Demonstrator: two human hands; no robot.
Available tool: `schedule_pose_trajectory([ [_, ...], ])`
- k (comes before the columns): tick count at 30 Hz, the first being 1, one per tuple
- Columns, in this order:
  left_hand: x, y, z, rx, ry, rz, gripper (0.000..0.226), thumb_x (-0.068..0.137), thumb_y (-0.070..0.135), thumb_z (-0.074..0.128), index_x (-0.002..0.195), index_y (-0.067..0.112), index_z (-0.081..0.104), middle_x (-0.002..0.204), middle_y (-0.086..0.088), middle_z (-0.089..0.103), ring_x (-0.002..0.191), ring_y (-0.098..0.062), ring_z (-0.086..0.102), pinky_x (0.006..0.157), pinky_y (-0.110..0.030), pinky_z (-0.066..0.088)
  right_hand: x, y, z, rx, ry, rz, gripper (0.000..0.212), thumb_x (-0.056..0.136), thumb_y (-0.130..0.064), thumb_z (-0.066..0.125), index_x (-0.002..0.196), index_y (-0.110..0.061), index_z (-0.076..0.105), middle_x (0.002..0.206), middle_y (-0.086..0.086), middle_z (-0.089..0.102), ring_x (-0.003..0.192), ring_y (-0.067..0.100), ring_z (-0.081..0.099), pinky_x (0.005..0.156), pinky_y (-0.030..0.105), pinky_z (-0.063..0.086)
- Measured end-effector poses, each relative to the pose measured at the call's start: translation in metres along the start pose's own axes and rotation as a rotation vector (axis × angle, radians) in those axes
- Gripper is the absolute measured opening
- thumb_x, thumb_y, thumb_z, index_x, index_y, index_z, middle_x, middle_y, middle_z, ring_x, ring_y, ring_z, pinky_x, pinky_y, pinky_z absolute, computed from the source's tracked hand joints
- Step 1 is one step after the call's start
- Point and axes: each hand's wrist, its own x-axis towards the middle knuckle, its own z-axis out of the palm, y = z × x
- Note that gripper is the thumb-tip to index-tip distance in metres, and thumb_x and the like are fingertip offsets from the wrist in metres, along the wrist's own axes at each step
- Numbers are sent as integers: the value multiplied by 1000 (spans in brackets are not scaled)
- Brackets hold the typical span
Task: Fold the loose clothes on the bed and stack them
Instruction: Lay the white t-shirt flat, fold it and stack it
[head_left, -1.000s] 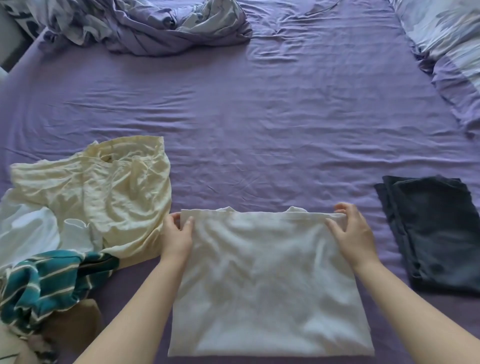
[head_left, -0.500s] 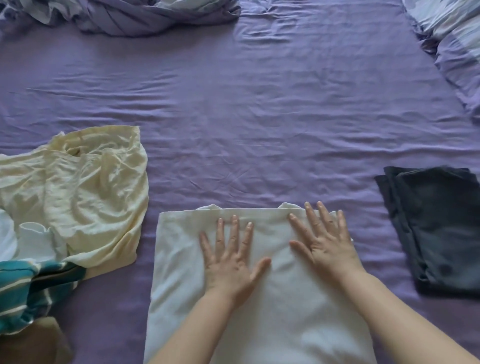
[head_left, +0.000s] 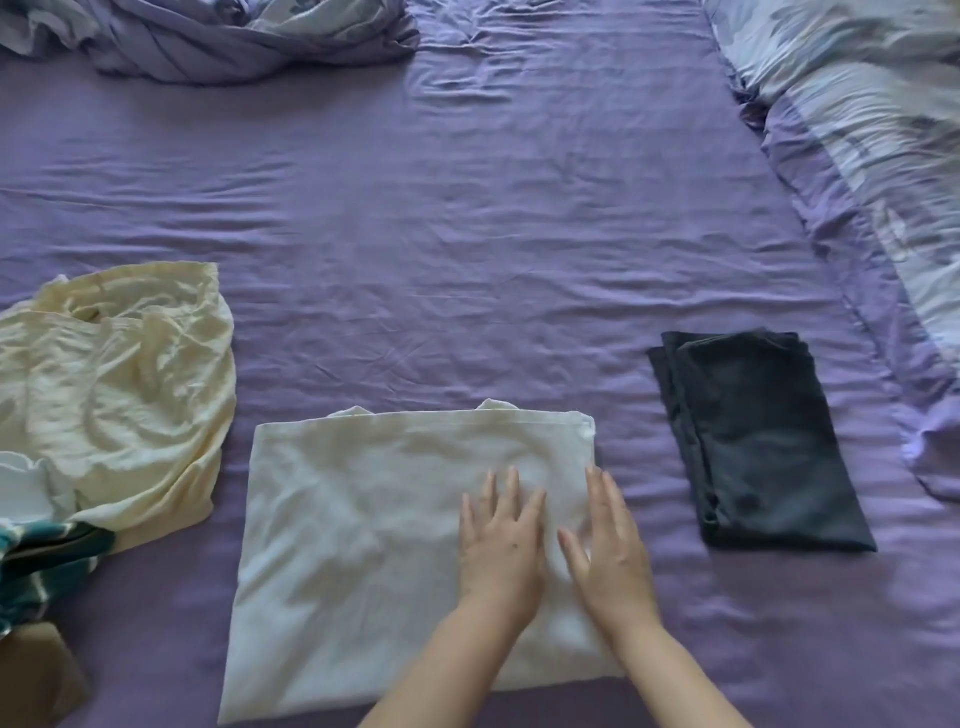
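A white garment (head_left: 363, 545), folded into a flat rectangle, lies on the purple bed sheet (head_left: 467, 260) in front of me. My left hand (head_left: 501, 545) presses flat on its right half with fingers straight. My right hand (head_left: 610, 551) lies flat beside it, along the garment's right edge. A folded dark garment (head_left: 748, 447) sits to the right. A loose pile on the left holds a crumpled pale yellow garment (head_left: 119, 395), a white piece (head_left: 21, 488) and a teal striped piece (head_left: 47, 561).
A bunched purple-and-white duvet (head_left: 234, 36) lies at the far left of the bed. More patterned bedding (head_left: 872, 156) runs down the right side. A brown item (head_left: 36, 675) sits at the bottom left corner.
Both hands let go of the white garment's far edge, laid flat on it, then slid right and toward me across the cloth.
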Motion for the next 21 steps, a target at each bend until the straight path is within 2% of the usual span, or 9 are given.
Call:
schedule_pose_trajectory([
  [3,11,6,-11,-218,129,-97,37,96,29,44,131,31,52,141,3,43,132,-19,33,104,-30,29,-24,2,-2,178,-16,85,78,86,-17,65,147,-25,17,152,-4,29,135,17,36,102,22,30],
  [5,20,8,-22,-391,84,-157,33,94,28,51,126,25,60,125,-1,56,116,-18,50,96,-28,40,-31,-1,-8,356,-43,168,78,85,-13,64,146,-31,19,150,-8,34,133,11,39,96,16,32],
  [8,31,15,-38,-824,-80,-283,38,91,30,60,126,16,59,105,-4,62,88,-19,61,88,-36,50,-33,-16,-22,510,-84,177,80,84,-14,64,138,-50,18,143,-18,41,125,5,46,93,16,36],
  [10,38,18,-47,-949,-100,-359,47,88,36,63,129,15,54,106,-4,60,89,-22,61,87,-41,52,-33,-30,-28,544,-139,124,84,85,-18,64,131,-59,8,135,-25,42,121,3,49,94,18,39],
  [13,51,16,-62,-885,-94,-383,65,79,48,69,133,20,45,108,1,55,97,-18,58,88,-36,50,-35,-49,-24,561,-224,47,92,84,-14,60,129,-61,-4,134,-24,45,114,4,52,97,25,43],
  [15,58,11,-70,-802,-104,-333,72,66,44,77,126,19,47,101,-2,57,92,-19,57,85,-35,50,-39,-62,-16,544,-299,22,99,79,-7,56,129,-63,-10,134,-22,45,105,9,53,94,31,46],
  [17,62,5,-73,-615,-173,-258,71,60,35,81,120,20,45,109,-8,55,93,-21,55,75,-31,48,-46,-71,-6,565,-339,18,100,76,-5,52,133,-61,-9,130,-22,44,96,5,53,87,26,49],
  [19,64,-6,-73,-411,-246,-177,80,62,29,83,127,19,38,123,-9,45,106,-23,49,78,-26,42,-55,-73,5,549,-349,30,94,77,-4,50,142,-49,1,133,-12,45,97,3,53,83,18,49],
  [21,66,-22,-71,-314,-284,-87,90,65,24,83,137,18,30,133,-9,37,116,-25,45,83,-25,40,-62,-72,13,455,-357,25,84,80,-4,51,147,-28,7,150,-3,29,114,5,49,91,14,43],
])
